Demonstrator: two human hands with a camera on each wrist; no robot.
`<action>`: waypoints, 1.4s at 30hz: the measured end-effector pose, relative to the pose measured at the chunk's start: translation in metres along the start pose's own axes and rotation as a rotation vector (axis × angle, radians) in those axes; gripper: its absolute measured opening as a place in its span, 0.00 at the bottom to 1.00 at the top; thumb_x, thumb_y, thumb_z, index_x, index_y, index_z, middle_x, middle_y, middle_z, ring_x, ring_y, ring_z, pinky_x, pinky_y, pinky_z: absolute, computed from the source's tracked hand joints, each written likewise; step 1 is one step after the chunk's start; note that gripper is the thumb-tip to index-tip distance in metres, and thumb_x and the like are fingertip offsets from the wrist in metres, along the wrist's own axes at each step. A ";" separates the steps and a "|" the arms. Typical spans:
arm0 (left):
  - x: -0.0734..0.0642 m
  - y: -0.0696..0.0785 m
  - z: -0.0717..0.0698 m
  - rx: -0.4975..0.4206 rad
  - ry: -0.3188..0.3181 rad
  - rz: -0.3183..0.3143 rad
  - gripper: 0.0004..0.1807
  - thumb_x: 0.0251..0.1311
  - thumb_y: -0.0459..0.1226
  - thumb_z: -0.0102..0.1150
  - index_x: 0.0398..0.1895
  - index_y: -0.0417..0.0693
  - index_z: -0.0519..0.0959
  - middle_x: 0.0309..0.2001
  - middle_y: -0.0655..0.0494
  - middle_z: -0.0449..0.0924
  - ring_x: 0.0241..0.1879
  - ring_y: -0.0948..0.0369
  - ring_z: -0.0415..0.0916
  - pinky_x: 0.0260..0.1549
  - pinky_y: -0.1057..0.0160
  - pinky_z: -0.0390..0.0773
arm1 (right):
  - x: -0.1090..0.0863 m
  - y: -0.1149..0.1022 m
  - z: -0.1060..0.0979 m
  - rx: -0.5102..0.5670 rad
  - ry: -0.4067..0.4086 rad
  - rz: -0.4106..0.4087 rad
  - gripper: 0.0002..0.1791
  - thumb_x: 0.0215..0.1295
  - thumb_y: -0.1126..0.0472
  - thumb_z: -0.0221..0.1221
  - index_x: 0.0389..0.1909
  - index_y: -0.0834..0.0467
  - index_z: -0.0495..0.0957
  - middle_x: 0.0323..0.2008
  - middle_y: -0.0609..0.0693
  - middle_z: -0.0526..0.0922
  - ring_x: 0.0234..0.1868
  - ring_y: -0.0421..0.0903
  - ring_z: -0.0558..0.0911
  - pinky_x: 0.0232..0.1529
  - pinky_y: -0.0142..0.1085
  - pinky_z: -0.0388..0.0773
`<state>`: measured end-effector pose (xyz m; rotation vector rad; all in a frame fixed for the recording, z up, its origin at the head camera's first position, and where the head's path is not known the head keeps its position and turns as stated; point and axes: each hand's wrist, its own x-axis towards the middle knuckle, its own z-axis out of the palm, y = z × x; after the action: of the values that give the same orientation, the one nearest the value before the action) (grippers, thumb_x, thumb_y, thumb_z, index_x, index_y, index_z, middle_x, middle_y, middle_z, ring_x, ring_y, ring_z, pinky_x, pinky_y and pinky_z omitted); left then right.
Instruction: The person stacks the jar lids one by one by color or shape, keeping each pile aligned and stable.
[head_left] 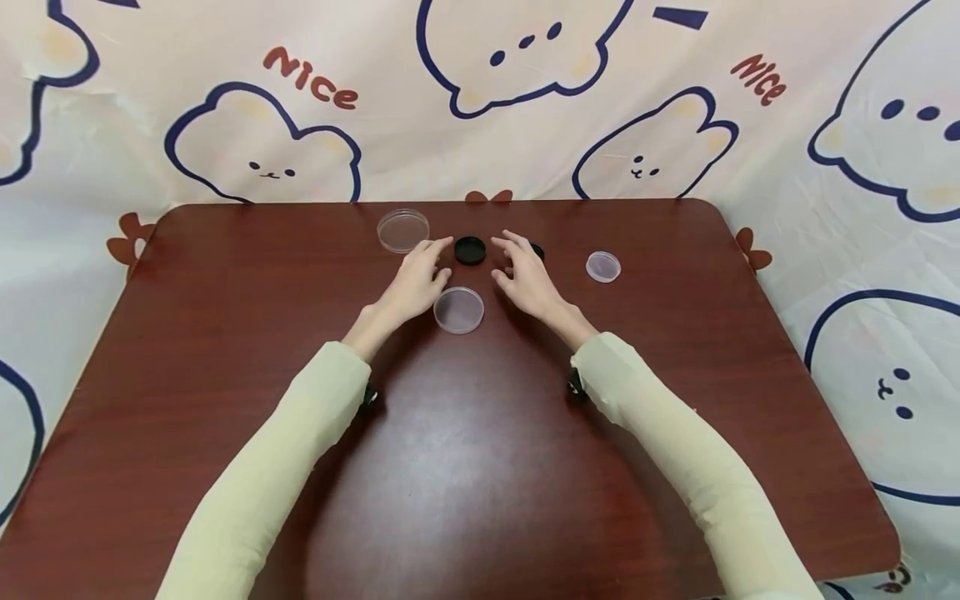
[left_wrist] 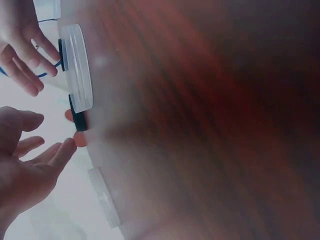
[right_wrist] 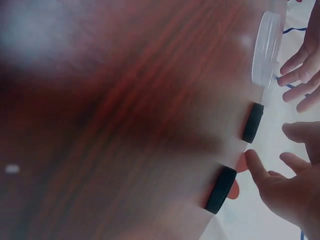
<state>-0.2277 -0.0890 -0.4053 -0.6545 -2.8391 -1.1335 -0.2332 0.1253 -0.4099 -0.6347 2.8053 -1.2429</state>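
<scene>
Black disc (head_left: 470, 251), perhaps a lid, lies between hands (head_left: 415, 282) (head_left: 531, 282); backdrop (head_left: 397, 150) reads "Nice".

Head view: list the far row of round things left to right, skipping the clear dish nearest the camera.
Large clear dish, black disc, second black disc partly hidden by the right hand, small clear dish.

The dark brown table (head_left: 450, 467), of streaked grain, bore five round objects toward its far edge. The rear clear dish (head_left: 402, 230) lay leftmost; the front clear dish (head_left: 459, 310) lay nearer than the central black disc (head_left: 470, 251). Rightward lay the second black disc (head_left: 537, 250), partly hidden, and, farthest right, the small clear dish (head_left: 603, 267).
</scene>
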 end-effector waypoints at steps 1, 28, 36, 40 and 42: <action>0.002 -0.001 0.001 -0.006 0.007 -0.012 0.28 0.65 0.27 0.52 0.69 0.33 0.61 0.61 0.34 0.65 0.54 0.44 0.70 0.51 0.51 0.73 | 0.003 0.000 0.002 0.005 -0.002 0.003 0.28 0.68 0.69 0.56 0.68 0.66 0.63 0.71 0.62 0.55 0.62 0.57 0.70 0.55 0.43 0.73; 0.054 -0.003 0.015 0.177 -0.035 -0.170 0.30 0.60 0.32 0.63 0.65 0.34 0.67 0.57 0.34 0.69 0.59 0.42 0.65 0.58 0.51 0.67 | 0.058 -0.013 0.012 -0.185 -0.133 0.161 0.30 0.65 0.69 0.59 0.68 0.65 0.64 0.63 0.62 0.66 0.53 0.51 0.75 0.52 0.38 0.72; 0.055 -0.007 0.018 0.132 -0.022 -0.184 0.27 0.59 0.32 0.65 0.61 0.31 0.72 0.54 0.36 0.72 0.57 0.44 0.66 0.58 0.51 0.66 | 0.062 -0.009 0.019 -0.242 -0.136 0.177 0.28 0.67 0.66 0.59 0.66 0.66 0.66 0.53 0.60 0.75 0.54 0.51 0.69 0.53 0.40 0.70; 0.055 -0.008 0.020 0.099 -0.008 -0.188 0.26 0.58 0.32 0.66 0.59 0.31 0.73 0.54 0.36 0.73 0.57 0.45 0.66 0.57 0.52 0.66 | 0.062 -0.006 0.020 -0.229 -0.124 0.173 0.26 0.67 0.66 0.59 0.65 0.66 0.68 0.53 0.60 0.76 0.54 0.51 0.69 0.53 0.40 0.70; 0.055 -0.008 0.020 0.085 -0.004 -0.190 0.26 0.57 0.32 0.67 0.58 0.31 0.73 0.54 0.36 0.73 0.57 0.45 0.66 0.57 0.52 0.66 | 0.060 -0.005 0.020 -0.211 -0.115 0.177 0.26 0.66 0.67 0.59 0.65 0.66 0.68 0.55 0.60 0.75 0.54 0.51 0.69 0.52 0.40 0.70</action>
<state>-0.2780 -0.0603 -0.4164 -0.3898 -2.9861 -1.0251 -0.2832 0.0858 -0.4104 -0.4351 2.8439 -0.8610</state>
